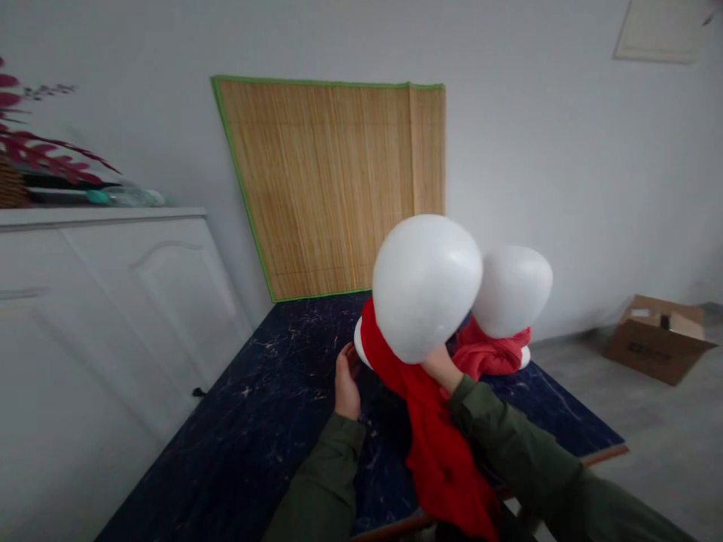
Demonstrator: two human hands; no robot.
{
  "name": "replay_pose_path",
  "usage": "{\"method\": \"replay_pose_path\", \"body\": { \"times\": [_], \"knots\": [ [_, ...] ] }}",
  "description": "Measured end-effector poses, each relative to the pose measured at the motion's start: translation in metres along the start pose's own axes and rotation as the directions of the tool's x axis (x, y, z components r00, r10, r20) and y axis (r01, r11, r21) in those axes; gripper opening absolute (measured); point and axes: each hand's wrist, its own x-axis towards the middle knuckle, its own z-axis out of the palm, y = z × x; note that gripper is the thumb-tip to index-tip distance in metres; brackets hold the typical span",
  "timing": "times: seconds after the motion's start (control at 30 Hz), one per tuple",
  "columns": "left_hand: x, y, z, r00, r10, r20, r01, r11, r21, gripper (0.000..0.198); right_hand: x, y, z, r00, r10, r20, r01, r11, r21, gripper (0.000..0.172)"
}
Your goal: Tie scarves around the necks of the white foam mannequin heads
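A large white foam egg [426, 290] rises in front of me, and my right hand [443, 369] grips it from below. A long red cloth [440, 444] hangs from under the egg, down over my right forearm and towards the table. My left hand [346, 382] curls around a white rim [360, 342] at the egg's lower left, beside the red cloth. Behind them stands a second foam egg [511, 292] on a crumpled red cloth [489, 355], with a white rim [525, 357] showing. Neither hand touches it.
The hands are over a dark blue marble-patterned tabletop [237, 410] with a wooden edge. A bamboo mat [327, 181] with green trim leans on the wall behind. A white cabinet [113, 316] stands to the left, and an open cardboard box [658, 342] sits on the floor to the right.
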Motion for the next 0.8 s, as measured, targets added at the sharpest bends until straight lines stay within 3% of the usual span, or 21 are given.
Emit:
{"method": "replay_pose_path", "body": {
  "times": [0.1,0.17,0.27,0.33,0.53,0.67,0.8],
  "knots": [
    [0.008,-0.002,-0.01,0.988,0.155,-0.003,-0.152,0.968,0.201,0.046,0.001,0.025,0.05,1.0,-0.018,0.003,0.018,1.0,-0.015,0.069],
    [0.013,-0.007,-0.013,0.98,0.195,0.044,-0.197,0.908,0.37,0.041,-0.013,0.043,0.062,0.996,0.03,0.086,-0.021,0.994,-0.109,0.069],
    [0.016,-0.014,-0.013,0.979,0.202,0.011,-0.17,0.792,0.586,0.039,-0.027,0.06,0.059,0.97,0.136,0.202,-0.089,0.97,-0.225,0.059],
    [0.016,-0.014,-0.012,0.977,0.213,-0.004,-0.159,0.74,0.654,0.039,-0.027,0.064,0.053,0.961,0.179,0.213,-0.122,0.959,-0.256,0.051],
    [0.016,-0.008,-0.019,0.986,0.164,-0.011,-0.116,0.742,0.66,0.039,-0.019,0.066,0.046,0.95,0.256,0.179,-0.187,0.925,-0.33,0.036],
    [0.027,-0.012,-0.042,0.989,0.15,0.009,-0.115,0.722,0.682,0.034,-0.018,0.068,0.045,0.951,0.251,0.181,-0.18,0.923,-0.339,0.04],
    [0.038,-0.01,-0.073,0.976,0.205,-0.078,-0.068,0.619,0.782,0.029,-0.014,0.074,0.042,0.949,0.223,0.221,-0.129,0.919,-0.372,0.047]
  ]
}}
